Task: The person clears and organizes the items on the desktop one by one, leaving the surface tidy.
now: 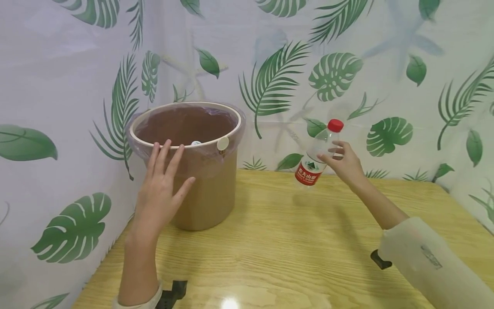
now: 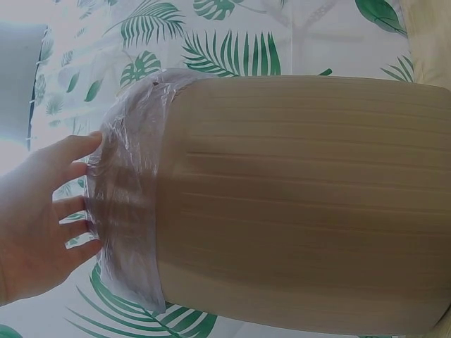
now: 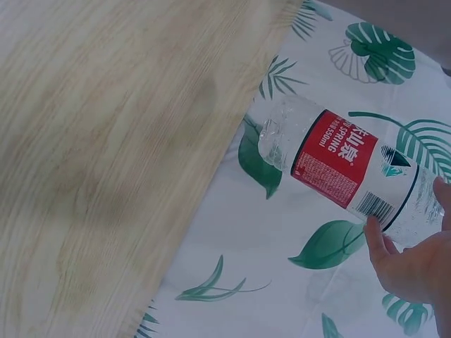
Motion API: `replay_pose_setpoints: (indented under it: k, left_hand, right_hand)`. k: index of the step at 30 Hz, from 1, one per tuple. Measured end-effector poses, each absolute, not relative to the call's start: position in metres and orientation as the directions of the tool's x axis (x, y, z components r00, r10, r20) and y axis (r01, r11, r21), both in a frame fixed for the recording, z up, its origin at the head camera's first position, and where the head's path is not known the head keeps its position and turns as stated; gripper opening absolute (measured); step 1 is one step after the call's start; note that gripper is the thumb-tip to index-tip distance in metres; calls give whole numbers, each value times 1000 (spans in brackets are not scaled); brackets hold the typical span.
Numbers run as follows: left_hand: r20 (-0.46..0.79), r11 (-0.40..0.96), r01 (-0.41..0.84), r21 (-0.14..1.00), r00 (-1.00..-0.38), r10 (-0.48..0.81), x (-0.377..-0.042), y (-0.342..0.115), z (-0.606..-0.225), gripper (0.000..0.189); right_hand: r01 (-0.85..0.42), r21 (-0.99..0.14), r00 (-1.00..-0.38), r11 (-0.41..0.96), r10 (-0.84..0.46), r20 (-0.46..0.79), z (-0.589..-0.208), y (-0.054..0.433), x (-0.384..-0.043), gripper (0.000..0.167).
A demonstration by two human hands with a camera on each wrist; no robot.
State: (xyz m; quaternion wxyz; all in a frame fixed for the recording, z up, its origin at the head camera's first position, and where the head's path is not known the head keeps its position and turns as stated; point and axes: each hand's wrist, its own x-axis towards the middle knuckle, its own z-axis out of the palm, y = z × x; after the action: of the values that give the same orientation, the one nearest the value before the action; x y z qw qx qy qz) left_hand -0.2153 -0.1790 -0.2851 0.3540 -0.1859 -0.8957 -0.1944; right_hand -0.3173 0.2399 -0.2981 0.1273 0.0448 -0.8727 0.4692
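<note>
A clear plastic water bottle with a red cap and a red-and-white label tilts above the table, its cap end up. My right hand grips it around the upper part; in the right wrist view the bottle shows its label and base beyond the fingers. On the left stands a brown trash bin lined with a thin clear bag. My left hand is at the bin's near rim, fingers spread and fairly straight. Something small and white shows inside the bin, mostly hidden by the rim.
The bin stands at the left on a wood-grain table. Behind and to the left hangs a white cloth printed with green leaves. A round pale tab sits on the bin's rim.
</note>
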Motion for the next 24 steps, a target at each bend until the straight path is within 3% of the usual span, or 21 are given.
replay_pose_setpoints:
  k: [24]
  left_hand:
    - [699,861,460,216,-689,192,-214,-178,-285,69]
  right_hand:
    - [-292,-847,-946,445,-5,324,-269,224,-287,74]
